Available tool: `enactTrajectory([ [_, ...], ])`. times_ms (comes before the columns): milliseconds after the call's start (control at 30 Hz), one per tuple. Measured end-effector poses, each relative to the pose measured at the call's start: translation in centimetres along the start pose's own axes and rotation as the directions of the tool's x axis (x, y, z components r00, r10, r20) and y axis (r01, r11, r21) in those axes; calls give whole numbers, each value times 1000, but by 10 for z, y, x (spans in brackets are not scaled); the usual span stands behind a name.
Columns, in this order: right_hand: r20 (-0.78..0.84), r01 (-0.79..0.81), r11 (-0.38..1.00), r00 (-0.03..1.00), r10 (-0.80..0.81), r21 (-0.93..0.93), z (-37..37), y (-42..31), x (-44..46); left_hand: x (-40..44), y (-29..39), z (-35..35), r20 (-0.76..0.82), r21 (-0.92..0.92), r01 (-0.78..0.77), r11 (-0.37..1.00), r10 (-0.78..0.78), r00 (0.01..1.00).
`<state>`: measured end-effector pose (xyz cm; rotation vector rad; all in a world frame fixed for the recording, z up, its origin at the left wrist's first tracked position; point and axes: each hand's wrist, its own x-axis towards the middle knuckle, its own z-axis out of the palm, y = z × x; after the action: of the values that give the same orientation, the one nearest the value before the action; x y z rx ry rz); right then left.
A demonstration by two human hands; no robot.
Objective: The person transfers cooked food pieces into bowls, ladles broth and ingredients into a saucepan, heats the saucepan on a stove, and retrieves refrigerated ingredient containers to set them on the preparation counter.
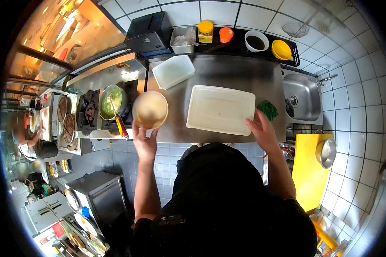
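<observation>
My left hand (145,141) grips a round pale bowl (151,109) by its near edge, at the left end of the steel counter beside the stove. The bowl's contents look beige and blurred. On the right, my right hand (263,128) holds the near right corner of a white rectangular plastic container (221,109), thumb on the rim and fingers partly hidden. Whether the container is lidded I cannot tell. Behind it lies a second, translucent rectangular container (173,72). A crumpled green cloth or scrubber (268,110) sits close to my right hand.
A pan of green food (113,103) stands on the stove at left, its red-and-yellow handled utensil (121,127) sticking out toward me. Jars and bowls line the back shelf (240,49). At right are a sink (304,96), a yellow board (306,171) and a metal bowl (327,153).
</observation>
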<state>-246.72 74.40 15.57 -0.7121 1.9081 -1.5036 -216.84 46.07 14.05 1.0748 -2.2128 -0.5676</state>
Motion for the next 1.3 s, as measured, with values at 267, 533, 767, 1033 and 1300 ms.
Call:
enactTrajectory([
  [267, 45, -224, 975, 974, 224, 8, 0, -15, 3, -54, -116, 93, 111, -60, 148, 987, -141, 984],
  [533, -86, -171, 982, 983, 164, -83, 16, -37, -2, 40, 53, -4, 293, -357, -421, 834, 528, 797],
  [767, -58, -161, 985, 986, 158, -57, 14, -42, -2, 76, 111, -6, 499, -169, -909, 380, 828, 254],
  [1033, -84, -135, 977, 989, 122, -162, 11, -48, -7, 84, 137, -13, 557, -62, -987, 146, 826, 87],
  [1300, -198, -276, 910, 917, 345, 309, 2, -29, -16, 89, 144, -20, 453, -48, -977, 209, 876, 165],
])
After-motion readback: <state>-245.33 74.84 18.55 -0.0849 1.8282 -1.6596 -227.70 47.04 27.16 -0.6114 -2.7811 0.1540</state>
